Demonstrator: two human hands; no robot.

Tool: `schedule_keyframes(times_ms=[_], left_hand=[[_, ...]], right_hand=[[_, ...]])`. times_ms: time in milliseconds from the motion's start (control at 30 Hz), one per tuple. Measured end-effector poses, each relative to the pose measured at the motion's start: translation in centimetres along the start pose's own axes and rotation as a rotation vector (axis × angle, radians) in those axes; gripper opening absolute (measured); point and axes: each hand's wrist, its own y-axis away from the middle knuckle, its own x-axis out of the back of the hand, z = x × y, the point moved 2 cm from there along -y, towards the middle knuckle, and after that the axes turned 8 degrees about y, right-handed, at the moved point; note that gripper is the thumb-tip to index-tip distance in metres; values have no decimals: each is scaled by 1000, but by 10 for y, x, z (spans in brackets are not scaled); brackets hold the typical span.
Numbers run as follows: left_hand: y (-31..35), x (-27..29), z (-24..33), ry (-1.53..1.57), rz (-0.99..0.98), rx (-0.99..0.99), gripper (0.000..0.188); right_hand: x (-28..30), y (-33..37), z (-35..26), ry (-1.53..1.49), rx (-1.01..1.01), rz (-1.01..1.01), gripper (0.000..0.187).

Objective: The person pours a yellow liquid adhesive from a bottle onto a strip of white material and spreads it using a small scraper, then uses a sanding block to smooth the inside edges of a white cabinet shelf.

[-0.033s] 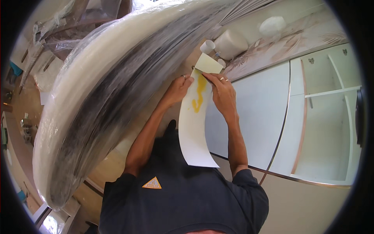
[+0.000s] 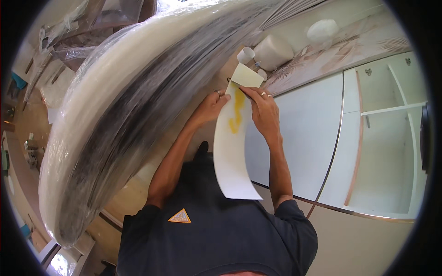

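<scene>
A long white strip of thin board (image 2: 232, 158) curves down in front of me, with a yellow smear (image 2: 237, 112) on its upper part. My left hand (image 2: 211, 106) pinches its left edge near the top, thumb on the face. On the opposite edge, my right hand (image 2: 263, 108) grips the strip, its fingers reaching over the face beside the smear. Across the strip's top lies a pale cream rectangular piece (image 2: 247, 76); whether it is joined to the strip I cannot tell. A small dark loop shows at its left corner.
A large plastic-wrapped piece of furniture (image 2: 99, 96) fills the left side. Beyond my hands stand a white cup-like cylinder (image 2: 245, 55) and a wide pale roll (image 2: 274, 52). White cabinet panels (image 2: 294, 138) and an open shelf unit (image 2: 386, 161) line the right.
The lower end of the white strip has swung slightly right and toward me. Both hands keep their hold in nearly the same place.
</scene>
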Motion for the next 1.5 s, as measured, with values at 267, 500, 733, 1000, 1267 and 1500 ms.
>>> schedule_keyframes(times_ms=[267,500,733,1000,1267,1500], left_hand=[[38,-16,10,281,28,182,40],[7,16,6,-88,85,-88,34],[14,33,8,-157,123,-13,31],[61,23,11,365,16,236,34],[58,34,17,306,122,262,43],[48,36,23,290,200,228,41]], right_hand=[[10,7,-6,-55,-2,10,40],[-8,-8,-10,33,102,33,42],[-17,-4,-20,-18,64,-59,43],[-15,-1,-25,-79,46,-20,44],[-16,-4,-28,-186,98,-129,45],[-25,7,-11,-381,47,88,51]])
